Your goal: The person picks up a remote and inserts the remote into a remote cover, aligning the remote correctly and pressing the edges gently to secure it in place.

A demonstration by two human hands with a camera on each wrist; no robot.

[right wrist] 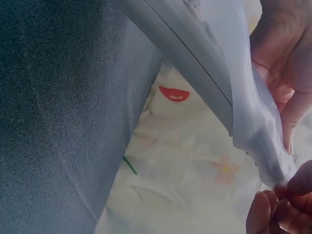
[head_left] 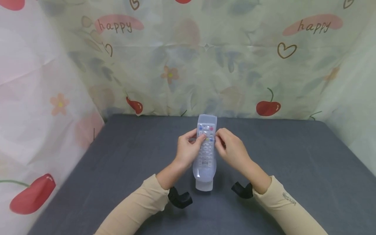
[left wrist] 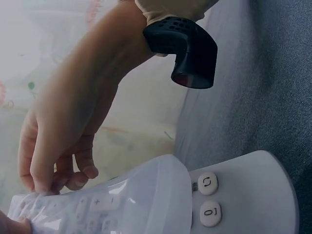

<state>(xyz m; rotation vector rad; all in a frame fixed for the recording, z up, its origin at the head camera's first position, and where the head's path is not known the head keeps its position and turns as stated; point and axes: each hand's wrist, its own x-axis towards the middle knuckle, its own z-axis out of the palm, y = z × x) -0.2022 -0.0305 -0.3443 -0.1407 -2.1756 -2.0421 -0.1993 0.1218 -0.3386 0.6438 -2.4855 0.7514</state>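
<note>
- Head view: a long white plastic remote control (head_left: 205, 153) in a translucent soft silicone sleeve (head_left: 204, 178) is held just above the dark grey cloth-covered tabletop (head_left: 293, 169), near its middle and closer to the rear edge, with its long axis running from front edge to rear edge.
- Left hand (head_left: 188, 148): fingers curled round the remote's left side, thumb lying across the upper buttons. Clamped on the remote.
- Right hand (head_left: 230, 147): fingertips bunched at the right edge of the cover, pinching it. Both wrists are bent inward and the beige sleeves angle in from the near corners.
- Judgement: the cover is being worked along the body. It should go best with small pulls alternating side to side and the left thumb bracing the body; a one-sided tug would probably bunch the film.
- Left wrist view: the bare white end of the remote (left wrist: 243, 200) with two oval buttons shows past the cover's rim (left wrist: 161, 195). The right hand (left wrist: 53, 141) pinches the film at the far end, and a black wrist-worn camera (left wrist: 187, 51) sits above.
- Right wrist view: the film (right wrist: 253, 122) stands away from the remote's edge (right wrist: 185, 63). Left fingers (right wrist: 287, 83) press behind it and right fingertips (right wrist: 273, 209) nip its corner.
- Printed floral backdrop (head_left: 188, 58) behind the table.
</note>
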